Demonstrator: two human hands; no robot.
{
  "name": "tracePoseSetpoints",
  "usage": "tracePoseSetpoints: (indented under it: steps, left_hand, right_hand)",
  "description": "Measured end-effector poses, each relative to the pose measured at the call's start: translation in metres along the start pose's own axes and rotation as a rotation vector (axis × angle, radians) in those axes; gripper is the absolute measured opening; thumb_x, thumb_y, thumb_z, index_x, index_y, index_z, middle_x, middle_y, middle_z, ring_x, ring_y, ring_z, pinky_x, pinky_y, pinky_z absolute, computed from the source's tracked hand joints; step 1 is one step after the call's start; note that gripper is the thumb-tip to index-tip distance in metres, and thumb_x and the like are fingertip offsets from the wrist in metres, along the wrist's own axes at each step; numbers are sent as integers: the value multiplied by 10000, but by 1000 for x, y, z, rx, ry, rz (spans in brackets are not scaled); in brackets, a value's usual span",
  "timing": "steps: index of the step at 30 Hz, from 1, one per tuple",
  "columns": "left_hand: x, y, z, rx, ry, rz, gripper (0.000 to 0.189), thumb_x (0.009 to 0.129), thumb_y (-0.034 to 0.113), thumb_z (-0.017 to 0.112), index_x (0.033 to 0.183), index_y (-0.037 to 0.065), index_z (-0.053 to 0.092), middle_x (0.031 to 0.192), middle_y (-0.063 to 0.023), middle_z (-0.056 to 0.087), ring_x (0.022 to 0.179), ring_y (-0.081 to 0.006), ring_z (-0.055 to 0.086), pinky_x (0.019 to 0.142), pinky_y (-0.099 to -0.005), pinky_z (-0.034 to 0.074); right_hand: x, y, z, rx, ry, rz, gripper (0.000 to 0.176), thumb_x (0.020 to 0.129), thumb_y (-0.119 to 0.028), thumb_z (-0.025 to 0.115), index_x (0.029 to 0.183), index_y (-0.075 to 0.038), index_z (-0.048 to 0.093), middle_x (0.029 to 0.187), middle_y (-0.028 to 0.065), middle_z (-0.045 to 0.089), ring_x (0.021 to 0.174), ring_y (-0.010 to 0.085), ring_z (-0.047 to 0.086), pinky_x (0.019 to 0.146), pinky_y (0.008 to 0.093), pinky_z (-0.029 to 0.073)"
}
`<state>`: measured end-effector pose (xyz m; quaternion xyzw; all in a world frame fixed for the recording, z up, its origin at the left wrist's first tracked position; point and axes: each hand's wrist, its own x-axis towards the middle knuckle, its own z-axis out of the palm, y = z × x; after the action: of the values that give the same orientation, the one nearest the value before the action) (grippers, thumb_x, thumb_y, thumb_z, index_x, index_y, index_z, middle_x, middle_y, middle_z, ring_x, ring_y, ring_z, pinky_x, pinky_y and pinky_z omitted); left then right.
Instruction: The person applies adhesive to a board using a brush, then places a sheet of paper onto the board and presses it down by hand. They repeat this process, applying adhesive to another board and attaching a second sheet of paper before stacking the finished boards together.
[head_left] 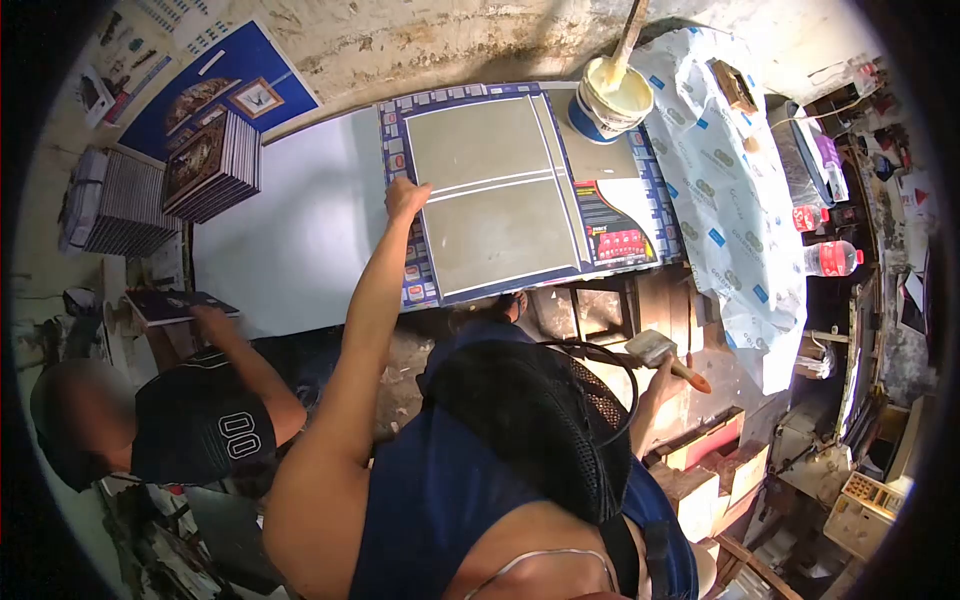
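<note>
My left hand (407, 198) rests at the left edge of a sheet with grey boards (490, 150), its fingers curled; whether they pinch the edge is hidden. Thin white strips divide the boards, which lie on a dark blue printed sheet (395, 130). Down at my right side, beyond the table's front edge, my right hand (660, 380) is closed round a wide flat brush (690, 376) with an orange-tipped handle. Behind the boards stands a white and blue bucket (603, 110) smeared with a pale paste, a wooden stick (629, 40) leaning out of it.
Stacked books (215, 165) stand at the table's left end. A co-worker (215, 415) sits at the left, a hand on a dark cover (180, 306). Printed plastic sheeting (720, 200) drapes the right end, near red-capped bottles (832, 258). Cardboard boxes (705, 470) sit below right.
</note>
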<state>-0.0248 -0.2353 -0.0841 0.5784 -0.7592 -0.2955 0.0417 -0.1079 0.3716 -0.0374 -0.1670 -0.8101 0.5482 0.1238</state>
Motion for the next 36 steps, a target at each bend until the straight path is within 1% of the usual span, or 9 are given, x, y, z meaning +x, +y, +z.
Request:
tracePoseSetpoints:
  steps: [4,7,11,14,19,22,25,30,36]
  left_hand:
    - [11,-34,-12,-319,-285,-83,291,691,324,719,823,65,701,821,-95,678,742,-237,639,608,-340,459]
    - [25,-46,-17,-608,-415,-64,352,722,350,707,937,72,707,950,-102,677,912,-226,634,771,-377,464]
    - [91,-27,-35,-926,-438,-110,891,783,695,554,1431,98,422,1396,-98,468,1253,-299,426,972,-576,299]
    - [144,-2,-41,-893,-424,-161,1013,763,833,423,1509,159,298,1515,-113,343,1365,-350,310,1016,-604,249]
    - [131,15,-72,-809,-509,-137,1040,740,897,305,1547,252,177,1565,-132,280,1432,-441,176,1078,-670,103]
    - [114,13,-78,-751,-481,-205,1140,689,937,303,1364,45,519,1498,-146,382,1379,-347,297,1124,-561,132]
    - [94,4,-76,-702,-525,-195,1149,692,935,297,1349,21,526,1483,-149,403,1373,-348,305,1120,-560,142]
    - [32,-1,-82,-693,-497,-117,1082,716,926,266,1542,229,218,1473,-132,438,1365,-394,341,1088,-633,136]
    - [-17,-6,-80,-604,-488,-34,1083,707,939,229,1555,271,141,1472,-172,427,1349,-452,345,1070,-691,105]
  right_hand:
    - [-1,-14,3,60,-10,-14,589,856,-47,635,1401,-8,416,1089,182,643,957,223,638,861,336,509]
    - [6,-16,6,102,-15,-3,585,859,-42,630,1402,-4,413,1123,193,628,979,220,631,880,336,503]
    - [12,-41,7,7,-71,-42,588,874,-41,642,1413,-37,407,1148,189,621,1032,244,615,931,351,487]
    - [15,-50,3,103,-105,-79,530,872,-43,649,1366,-37,457,1177,177,596,1044,241,595,913,353,487]
    - [-7,-82,-20,-201,-27,-80,531,871,-86,663,1364,-73,466,1184,172,601,1053,245,598,921,350,481]
    - [-9,-68,-21,-119,-42,11,525,879,-82,653,1368,-67,461,1184,175,599,1059,242,595,932,348,476]
    - [-4,-57,-22,-151,-95,-11,532,882,-67,649,1376,-60,452,1192,174,597,1065,244,591,936,353,476]
    - [16,-32,-8,-20,-187,-25,565,881,-24,640,1402,-49,422,1196,176,591,1054,240,594,939,360,477]
    - [25,-45,19,81,-204,-168,494,845,-61,653,1305,54,514,1193,181,589,1049,230,596,922,332,486]
